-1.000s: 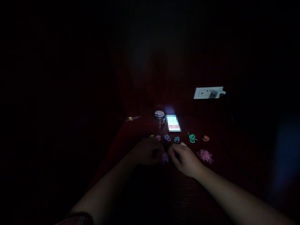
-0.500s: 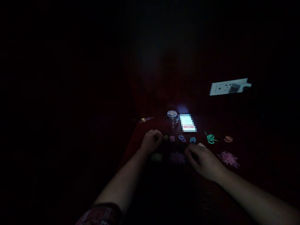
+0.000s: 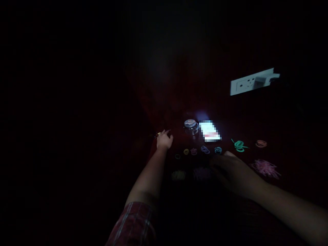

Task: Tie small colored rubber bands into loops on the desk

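My left hand reaches to the far left of the dark table, fingers stretched out over a small group of coloured bands it partly covers. My right hand hovers low in shadow with its fingers curled together; what they hold, if anything, is hidden. Just beyond it lie small looped bands: a blue bundle, a purple one, a pink one and a yellow one. A faint dark ring sits left of the yellow.
A lit phone stands beside a lidded clear jar. Green bands and an orange bundle lie to the right. Nearer are pink, purple and yellowish piles. A wall socket is behind.
My left hand has moved away from the yellow bundle to the far-left bands, and its fingers have spread. A faint ring now shows left of the yellow. The whole view has shifted.
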A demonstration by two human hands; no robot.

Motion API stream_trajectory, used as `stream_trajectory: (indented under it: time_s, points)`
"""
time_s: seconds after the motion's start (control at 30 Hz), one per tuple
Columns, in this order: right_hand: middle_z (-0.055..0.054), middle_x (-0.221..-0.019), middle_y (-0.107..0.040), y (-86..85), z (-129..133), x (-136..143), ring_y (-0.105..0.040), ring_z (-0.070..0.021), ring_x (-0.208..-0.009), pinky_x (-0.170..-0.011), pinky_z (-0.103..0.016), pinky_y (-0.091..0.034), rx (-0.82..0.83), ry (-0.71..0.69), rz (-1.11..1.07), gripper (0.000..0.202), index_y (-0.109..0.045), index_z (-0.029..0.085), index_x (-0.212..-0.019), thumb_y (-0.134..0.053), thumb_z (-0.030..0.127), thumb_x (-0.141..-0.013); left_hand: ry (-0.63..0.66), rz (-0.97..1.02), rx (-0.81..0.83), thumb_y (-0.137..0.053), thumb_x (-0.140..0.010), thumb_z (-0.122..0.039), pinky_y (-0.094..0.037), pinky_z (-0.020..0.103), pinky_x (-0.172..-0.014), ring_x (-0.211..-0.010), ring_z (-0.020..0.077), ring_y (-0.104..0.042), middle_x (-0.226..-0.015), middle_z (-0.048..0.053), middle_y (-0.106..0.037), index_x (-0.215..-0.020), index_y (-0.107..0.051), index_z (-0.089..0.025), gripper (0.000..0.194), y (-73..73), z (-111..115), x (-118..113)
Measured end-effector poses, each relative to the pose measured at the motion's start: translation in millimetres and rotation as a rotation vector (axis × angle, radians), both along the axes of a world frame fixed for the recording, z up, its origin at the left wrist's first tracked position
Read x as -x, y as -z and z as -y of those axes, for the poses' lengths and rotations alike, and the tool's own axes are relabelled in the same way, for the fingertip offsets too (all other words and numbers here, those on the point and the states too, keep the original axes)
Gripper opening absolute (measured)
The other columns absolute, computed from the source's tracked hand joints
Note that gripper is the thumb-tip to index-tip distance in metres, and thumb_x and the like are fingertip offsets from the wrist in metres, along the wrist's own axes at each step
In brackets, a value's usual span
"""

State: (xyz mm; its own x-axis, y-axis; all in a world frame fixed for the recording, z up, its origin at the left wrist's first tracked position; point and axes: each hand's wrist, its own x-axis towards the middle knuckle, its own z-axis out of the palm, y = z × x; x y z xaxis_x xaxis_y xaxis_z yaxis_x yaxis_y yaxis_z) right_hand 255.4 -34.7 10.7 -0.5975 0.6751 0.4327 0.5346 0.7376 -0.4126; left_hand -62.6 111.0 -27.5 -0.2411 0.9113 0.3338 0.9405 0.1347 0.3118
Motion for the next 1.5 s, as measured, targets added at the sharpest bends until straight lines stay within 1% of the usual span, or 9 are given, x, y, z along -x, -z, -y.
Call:
stream_trajectory:
  time_s: [0.2,0.47,0.57,0.67,0.83,0.97,1.13,1.33,1.5]
  points:
    - [-0.004,-0.073,-0.061,-0.9,0,1,-0.048,-0.0184,-0.069,-0.065,-0.031,-0.035,-0.002,-0.008,-0.023,0.014,-0.058,0.020,-0.080,-0.048,0.016,-0.088,-0.128,0.010,0.012,-0.053,-0.088,-0.030,-0.042,0.042,-0.104,-0.124,0.0301,-0.054,-0.128,0.014,-0.063,-0.125,-0.062,-0.019,0.040,-3.8,-20,6]
    - [-0.003,-0.073,-0.061,1.7,-2,1,-0.048,-0.0182,-0.069,-0.065,-0.031,-0.033,-0.006,-0.010,-0.031,0.012,-0.057,0.020,-0.078,-0.050,0.013,-0.085,-0.183,0.088,0.021,-0.052,-0.090,-0.025,-0.049,0.030,-0.087,-0.098,0.0216,-0.068,-0.104,0.008,-0.074,-0.100,-0.071,-0.023,0.021,-1.8,-26,17]
    - [-0.004,-0.072,-0.061,1.5,-2,2,-0.047,-0.0183,-0.069,-0.064,-0.031,-0.032,-0.008,-0.004,-0.031,0.012,-0.057,0.020,-0.079,-0.050,0.014,-0.085,-0.186,0.101,0.011,-0.050,-0.091,-0.024,-0.049,0.029,-0.086,-0.096,0.0205,-0.068,-0.103,0.007,-0.074,-0.098,-0.069,-0.024,0.020,-1.8,-25,17]
    - [-0.003,-0.070,-0.060,0.2,-2,2,-0.047,-0.0180,-0.067,-0.063,-0.031,-0.032,-0.001,-0.006,-0.032,0.013,-0.056,0.020,-0.076,-0.049,0.015,-0.086,-0.193,0.104,-0.009,-0.047,-0.093,-0.024,-0.049,0.030,-0.086,-0.098,0.0204,-0.067,-0.106,0.008,-0.073,-0.108,-0.064,-0.023,0.023,-1.5,-25,17]
    - [-0.003,-0.069,-0.059,-1.5,-1,3,-0.046,-0.0169,-0.065,-0.063,-0.031,-0.031,0.009,-0.012,-0.041,0.015,-0.054,0.020,-0.073,-0.048,0.014,-0.084,-0.170,0.080,-0.012,-0.046,-0.093,-0.025,-0.047,0.031,-0.093,-0.111,0.0221,-0.063,-0.119,0.011,-0.067,-0.115,-0.063,-0.022,0.028,0.7,-30,19]
    - [-0.003,-0.071,-0.060,-2.0,-1,3,-0.046,-0.0172,-0.067,-0.064,-0.031,-0.031,0.015,-0.003,-0.032,0.014,-0.056,0.020,-0.075,-0.048,0.014,-0.085,-0.162,0.068,0.016,-0.051,-0.091,-0.030,-0.047,0.033,-0.093,-0.109,0.0248,-0.064,-0.117,0.013,-0.068,-0.107,-0.069,-0.021,0.026,0.3,-37,21]
    - [-0.003,-0.072,-0.061,0.2,-1,3,-0.047,-0.0175,-0.068,-0.064,-0.030,-0.031,0.023,0.004,-0.029,0.014,-0.058,0.020,-0.077,-0.048,0.012,-0.084,-0.170,0.095,0.023,-0.051,-0.090,-0.029,-0.048,0.032,-0.089,-0.101,0.0235,-0.066,-0.107,0.013,-0.071,-0.093,-0.071,-0.020,0.021,-0.8,-40,23]
    - [-0.003,-0.073,-0.062,3.4,-5,4,-0.048,-0.0172,-0.068,-0.067,-0.031,-0.032,-0.040,0.016,-0.009,0.014,-0.057,0.020,-0.078,-0.047,0.013,-0.086,-0.122,0.169,-0.077,-0.046,-0.093,-0.028,-0.045,0.031,-0.095,-0.106,0.0223,-0.063,-0.108,0.013,-0.069,-0.094,-0.068,-0.017,0.024,-1.6,-30,17]
    - [-0.003,-0.075,-0.064,3.0,-9,4,-0.049,-0.0164,-0.065,-0.071,-0.033,-0.033,-0.109,0.007,0.005,0.014,-0.058,0.019,-0.082,-0.046,0.012,-0.086,-0.035,0.302,-0.166,-0.048,-0.092,-0.026,-0.047,0.028,-0.093,-0.097,0.0183,-0.064,-0.099,0.008,-0.070,-0.089,-0.065,-0.017,0.020,-3.7,3,9]
